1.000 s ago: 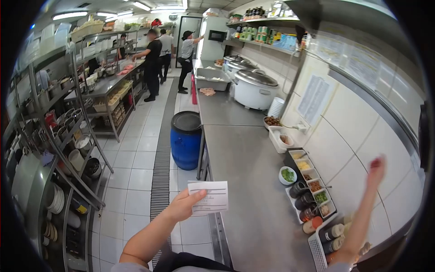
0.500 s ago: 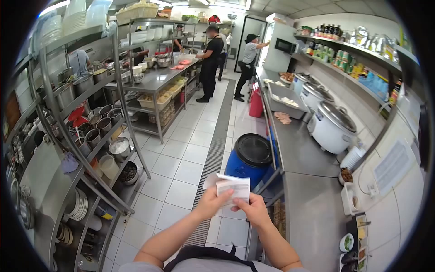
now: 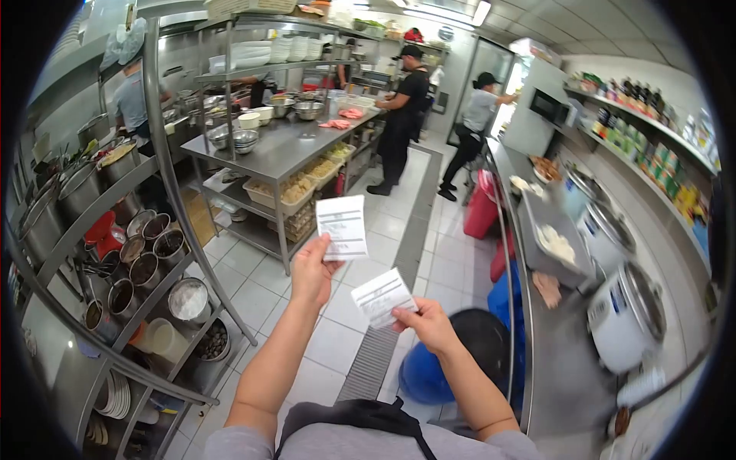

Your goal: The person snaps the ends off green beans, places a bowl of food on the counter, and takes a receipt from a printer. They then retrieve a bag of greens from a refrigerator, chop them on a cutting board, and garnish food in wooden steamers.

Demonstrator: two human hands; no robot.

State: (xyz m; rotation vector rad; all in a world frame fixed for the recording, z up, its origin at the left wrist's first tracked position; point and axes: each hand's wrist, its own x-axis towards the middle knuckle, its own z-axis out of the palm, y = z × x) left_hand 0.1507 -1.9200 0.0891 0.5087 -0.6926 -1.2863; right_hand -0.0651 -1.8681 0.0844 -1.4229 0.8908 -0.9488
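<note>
My left hand [image 3: 313, 270] pinches a white printed paper slip [image 3: 342, 224] by its lower left edge, raised out in front of me. Lower and to the right, my right hand [image 3: 426, 322] grips a second printed slip [image 3: 380, 296] between thumb and fingers. Both papers look like order tickets with dark bands and lines of print, too small to read. A gap separates the two slips, with floor tiles showing between them.
A metal rack [image 3: 172, 176] with pots stands on my left. On my right runs a steel counter [image 3: 563, 360] with rice cookers [image 3: 625, 314]. A blue barrel [image 3: 425, 376] stands beside it. Ahead, co-workers [image 3: 406, 115] stand along a tiled aisle [image 3: 395, 238] with a drain grate.
The papers were together in both hands; now each hand holds one, apart. My left hand has moved up and left. The view has turned left.
</note>
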